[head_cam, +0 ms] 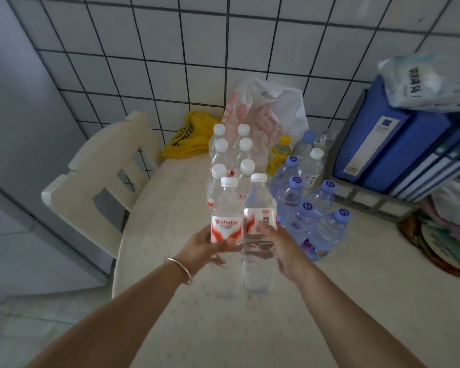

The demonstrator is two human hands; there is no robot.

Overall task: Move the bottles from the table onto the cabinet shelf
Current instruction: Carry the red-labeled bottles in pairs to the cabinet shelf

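Note:
Two clear water bottles with white caps and red-white labels stand side by side at the table's middle. My left hand (206,247) grips the left bottle (226,208) at its lower half. My right hand (282,248) grips the right bottle (259,205) from its right side. Behind them stand several more white-capped bottles (231,158) in two rows. To the right is a cluster of several blue-capped bottles (314,208), plus a yellow-capped bottle (278,154). The cabinet shelf is out of view.
The round pale table (186,314) fills the foreground. A white chair (101,168) stands at its left. Plastic bags (263,107) lean on the tiled wall behind. Blue binders (398,144) in a grey rack sit at the right, with a tissue pack on top.

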